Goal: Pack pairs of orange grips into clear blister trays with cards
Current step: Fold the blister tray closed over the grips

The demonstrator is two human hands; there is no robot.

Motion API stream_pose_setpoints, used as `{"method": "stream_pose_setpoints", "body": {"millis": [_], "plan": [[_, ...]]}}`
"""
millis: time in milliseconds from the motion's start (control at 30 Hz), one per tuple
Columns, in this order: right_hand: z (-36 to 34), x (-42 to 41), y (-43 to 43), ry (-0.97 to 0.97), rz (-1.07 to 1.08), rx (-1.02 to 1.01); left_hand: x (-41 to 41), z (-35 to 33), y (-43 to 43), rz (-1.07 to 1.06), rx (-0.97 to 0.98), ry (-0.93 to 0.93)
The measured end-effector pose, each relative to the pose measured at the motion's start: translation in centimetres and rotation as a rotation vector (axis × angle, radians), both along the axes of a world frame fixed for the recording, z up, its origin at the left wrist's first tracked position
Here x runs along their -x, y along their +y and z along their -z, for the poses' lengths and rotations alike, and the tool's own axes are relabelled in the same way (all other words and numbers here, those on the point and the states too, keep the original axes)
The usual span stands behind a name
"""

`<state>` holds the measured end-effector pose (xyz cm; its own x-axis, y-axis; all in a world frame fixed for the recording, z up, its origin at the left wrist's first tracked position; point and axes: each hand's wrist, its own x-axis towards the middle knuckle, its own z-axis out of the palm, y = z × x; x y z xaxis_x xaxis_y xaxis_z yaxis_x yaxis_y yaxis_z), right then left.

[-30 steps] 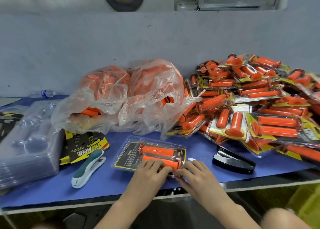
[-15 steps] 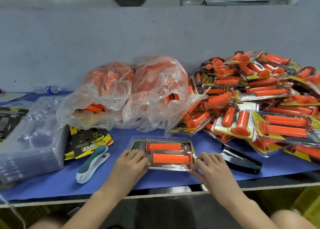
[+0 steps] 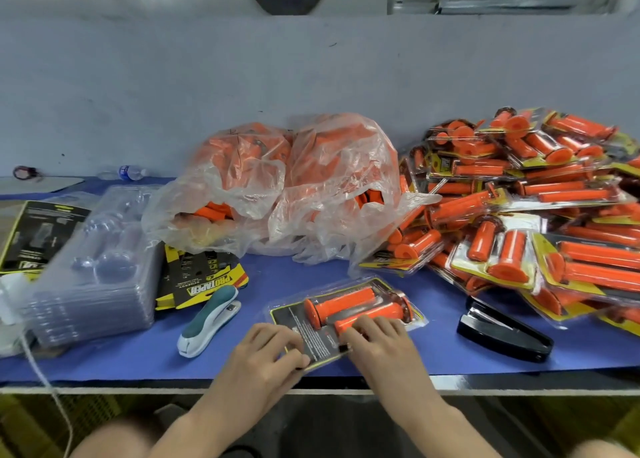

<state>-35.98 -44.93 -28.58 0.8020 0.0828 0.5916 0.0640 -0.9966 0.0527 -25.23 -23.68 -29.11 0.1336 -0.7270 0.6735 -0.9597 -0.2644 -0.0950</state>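
Blister tray holding two orange grips now lies skewed near the table front edge; left hand and right hand, previously at its ends, pinch its near edge. Sealing judged underway.

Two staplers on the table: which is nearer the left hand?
The teal-and-white stapler, lying just left of the left hand. The black stapler sits on the far side, right of the right hand and the blister pack both hands hold.
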Motion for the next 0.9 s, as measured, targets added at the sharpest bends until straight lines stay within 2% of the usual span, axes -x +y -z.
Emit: {"method": "stream_pose_setpoints", "body": {"millis": [200, 267, 367, 467, 600, 733, 900], "plan": [[-0.1, -0.1, 1.1, 0.170, -0.198, -0.258, -2.5, 0.1, 1.4, -0.075, -0.085, 0.149], [-0.1, 0.2, 0.2, 0.148, -0.247, -0.273, -3.1, -0.2, 1.6, -0.108, -0.095, 0.115], [-0.9, 0.3, -1.5, 0.071, -0.170, -0.140, -3.3, -0.7, 1.8, -0.155, -0.048, 0.003], [-1.6, 0.4, -1.5, 0.095, -0.085, -0.010, -2.8, -0.7, 1.6, -0.190, -0.034, -0.078], [-0.1, 0.2, 1.7, 0.113, -0.237, 0.054, -1.1, -0.2, 0.7, -0.164, -0.066, -0.144], [0.4, 0.0, 0.9, 0.107, -0.277, 0.038, -1.0, -0.2, 0.6, -0.109, -0.088, -0.081], [-0.7, 0.0, -2.2, 0.180, -0.319, 0.179, -1.7, -0.9, 0.8, -0.024, -0.138, -0.045]]}}
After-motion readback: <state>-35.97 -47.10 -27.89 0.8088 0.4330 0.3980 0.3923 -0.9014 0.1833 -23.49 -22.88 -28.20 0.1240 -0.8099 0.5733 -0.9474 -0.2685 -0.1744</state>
